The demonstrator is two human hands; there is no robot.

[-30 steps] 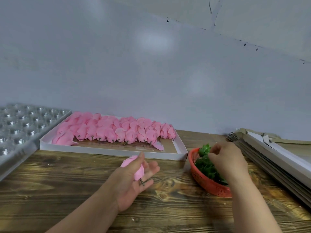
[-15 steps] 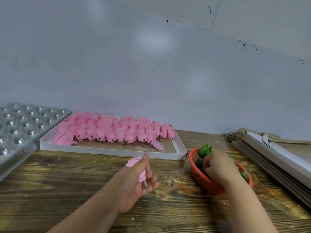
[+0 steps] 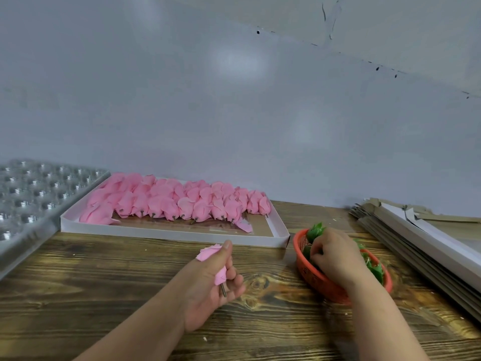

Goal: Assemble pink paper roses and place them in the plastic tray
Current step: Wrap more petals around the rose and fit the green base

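Fingers point(image 3: 235, 278) of the left hand point(image 3: 208, 287) curl round a pink rose point(image 3: 210, 254), stem down, seemingly ready for a green piece. Right hand point(image 3: 335, 256) digs, fingers curled, in the red basket point(image 3: 325, 287); what it grips I cannot tell. Plastic tray point(image 3: 39, 194) waits far left.

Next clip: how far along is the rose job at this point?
Done: nothing visibly; the plastic tray shows no roses, and unfinished heads fill the white box. In hand: the left hand holds one rose while the right hand digs among green pieces in the red basket. Left: fitting green, traying, remaining heads.
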